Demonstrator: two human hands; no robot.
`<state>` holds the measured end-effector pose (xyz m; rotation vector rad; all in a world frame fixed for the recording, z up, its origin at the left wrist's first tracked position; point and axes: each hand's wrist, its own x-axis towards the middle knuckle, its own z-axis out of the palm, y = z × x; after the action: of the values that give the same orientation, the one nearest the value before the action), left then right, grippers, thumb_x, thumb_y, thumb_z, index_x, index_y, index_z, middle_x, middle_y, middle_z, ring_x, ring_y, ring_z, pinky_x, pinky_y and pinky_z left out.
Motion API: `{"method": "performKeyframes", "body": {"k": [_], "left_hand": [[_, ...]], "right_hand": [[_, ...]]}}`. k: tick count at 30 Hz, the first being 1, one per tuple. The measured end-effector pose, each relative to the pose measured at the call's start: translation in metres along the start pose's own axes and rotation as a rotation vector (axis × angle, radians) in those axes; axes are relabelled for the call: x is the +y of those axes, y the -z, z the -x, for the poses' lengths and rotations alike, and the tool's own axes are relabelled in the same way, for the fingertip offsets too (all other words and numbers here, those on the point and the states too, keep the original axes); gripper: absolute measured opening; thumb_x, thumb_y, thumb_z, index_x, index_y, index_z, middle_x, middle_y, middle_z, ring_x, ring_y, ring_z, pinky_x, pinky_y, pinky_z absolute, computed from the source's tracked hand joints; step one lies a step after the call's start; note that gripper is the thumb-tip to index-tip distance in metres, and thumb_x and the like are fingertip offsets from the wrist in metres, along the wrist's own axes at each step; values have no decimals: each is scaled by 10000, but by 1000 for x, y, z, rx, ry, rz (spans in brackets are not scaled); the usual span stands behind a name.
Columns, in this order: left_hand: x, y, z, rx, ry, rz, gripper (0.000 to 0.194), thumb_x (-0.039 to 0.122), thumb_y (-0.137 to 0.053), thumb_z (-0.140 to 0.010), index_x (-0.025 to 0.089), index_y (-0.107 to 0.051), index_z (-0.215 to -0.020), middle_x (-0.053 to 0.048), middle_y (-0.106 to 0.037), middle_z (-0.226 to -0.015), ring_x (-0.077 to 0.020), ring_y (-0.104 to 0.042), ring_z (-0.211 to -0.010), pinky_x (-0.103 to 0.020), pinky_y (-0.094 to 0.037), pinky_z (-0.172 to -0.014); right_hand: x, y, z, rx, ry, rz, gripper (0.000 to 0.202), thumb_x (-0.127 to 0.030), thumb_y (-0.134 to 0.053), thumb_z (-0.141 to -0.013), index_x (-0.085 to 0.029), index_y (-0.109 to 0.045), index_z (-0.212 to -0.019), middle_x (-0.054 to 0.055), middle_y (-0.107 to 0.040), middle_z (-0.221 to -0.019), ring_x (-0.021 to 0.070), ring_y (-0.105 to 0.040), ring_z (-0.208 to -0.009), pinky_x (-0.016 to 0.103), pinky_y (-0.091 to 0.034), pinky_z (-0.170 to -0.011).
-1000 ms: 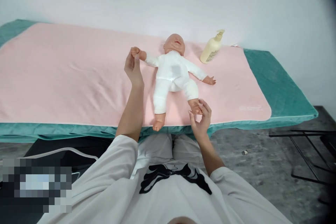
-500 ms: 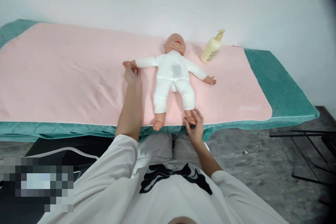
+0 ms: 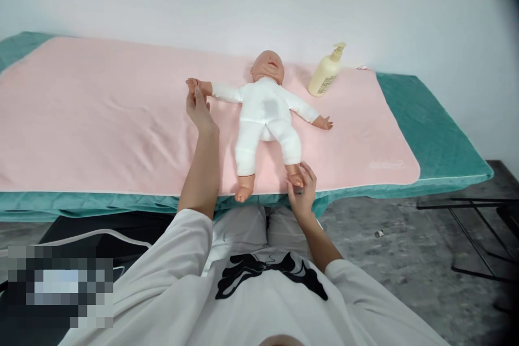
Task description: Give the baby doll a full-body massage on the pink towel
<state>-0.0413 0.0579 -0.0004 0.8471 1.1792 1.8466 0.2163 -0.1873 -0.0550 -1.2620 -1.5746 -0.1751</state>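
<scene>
One doll [image 3: 265, 105] lies lengthwise before me, head away: my left hand [image 3: 198, 109] pinches its outstretched hand [image 3: 191, 85]; my right hand [image 3: 302, 198], nearer me, curls fingers around its foot [image 3: 295, 174].

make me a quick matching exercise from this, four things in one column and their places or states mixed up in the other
1. doll
2. bottle
3. left hand
4. right hand

A. at the doll's foot
B. pale yellow, pump on top
C. holding the doll's hand
D. on its back on the pink mat

Pairs: 1-D, 2-B, 3-C, 4-A
</scene>
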Motion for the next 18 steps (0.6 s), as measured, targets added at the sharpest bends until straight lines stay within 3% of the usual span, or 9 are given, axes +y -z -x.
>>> {"method": "performKeyframes", "body": {"k": [3,6,8,10,14,18], "left_hand": [[-1,-6,3,-137,-310,-164,619,606,-242,-1049,120,-540,-1292,-78,-592,-1380,-256,-290,-1503,-531,-284,-1162],[4,-14,16,-168,-476,-163,593,642,-491,-962,134,-579,-1255,-74,-648,-1284,-231,-530,-1340,-482,-407,-1111],[9,-17,28,-216,-513,-141,493,573,-673,-883,194,-645,-1197,-58,-678,-1237,-217,-617,-1231,-447,-456,-1113],[13,-20,37,-292,-504,-173,447,520,-756,-827,230,-686,-1160,-59,-684,-1237,-245,-600,-1260,-450,-428,-1156],[15,-22,42,-441,-456,-304,515,507,-854,-705,263,-705,-1132,-55,-681,-1254,-307,-505,-1369,-499,-333,-1210],[14,-23,40,-571,-531,-393,491,520,-868,-672,283,-728,-1079,-45,-710,-1200,-307,-528,-1347,-521,-337,-1199]], "right_hand": [[-2,-4,-16,31,9,-22,566,-205,-661,-891,-295,-429,-1400,119,-556,-1347,230,-569,-1295,460,-567,-1023],[-4,-9,-32,51,13,-23,481,-235,-632,-913,-304,-457,-1355,110,-542,-1349,235,-562,-1301,486,-548,-1053],[-6,-12,-42,56,23,-20,437,-254,-612,-926,-303,-468,-1335,107,-536,-1350,238,-553,-1309,497,-536,-1067],[-7,-15,-52,75,30,-28,417,-268,-600,-934,-298,-468,-1328,109,-538,-1342,239,-556,-1304,498,-538,-1064],[-7,-21,-70,114,45,-60,408,-281,-582,-947,-283,-452,-1335,109,-584,-1267,240,-592,-1258,518,-545,-1048],[-3,-27,-83,83,52,-125,419,-293,-591,-948,-290,-461,-1346,93,-592,-1266,241,-581,-1272,520,-511,-1083]]}}
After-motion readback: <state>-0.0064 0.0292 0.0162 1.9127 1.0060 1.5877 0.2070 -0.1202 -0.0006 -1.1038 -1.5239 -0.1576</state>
